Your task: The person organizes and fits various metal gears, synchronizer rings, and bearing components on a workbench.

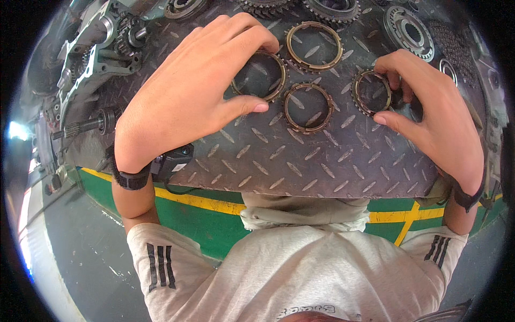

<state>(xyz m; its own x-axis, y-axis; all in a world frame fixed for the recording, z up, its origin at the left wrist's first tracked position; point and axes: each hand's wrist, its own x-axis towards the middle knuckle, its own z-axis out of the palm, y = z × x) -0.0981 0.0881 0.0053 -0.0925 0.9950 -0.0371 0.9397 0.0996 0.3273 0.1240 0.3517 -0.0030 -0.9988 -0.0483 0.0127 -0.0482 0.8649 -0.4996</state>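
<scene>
Several toothed brass-coloured synchronizer rings lie flat on a dark metal tread plate (292, 172). My left hand (198, 86) is curled around the left synchronizer ring (282, 85), with fingers at its far rim and the thumb by its near rim. My right hand (429, 102) pinches a smaller synchronizer ring (356, 95) between thumb and fingers at its right side; part of its rim is covered. Between the hands, a larger ring (290, 49) lies farther away and another ring (308, 130) sits nearer me. Neither of these two is touched.
Gears (332, 9) and a toothed hub (409, 33) stand along the far side. A metal housing (99, 40) and a splined shaft (86, 127) are at left. Near my left wrist is a black device (177, 155). Dark chain (453, 51) lies far right.
</scene>
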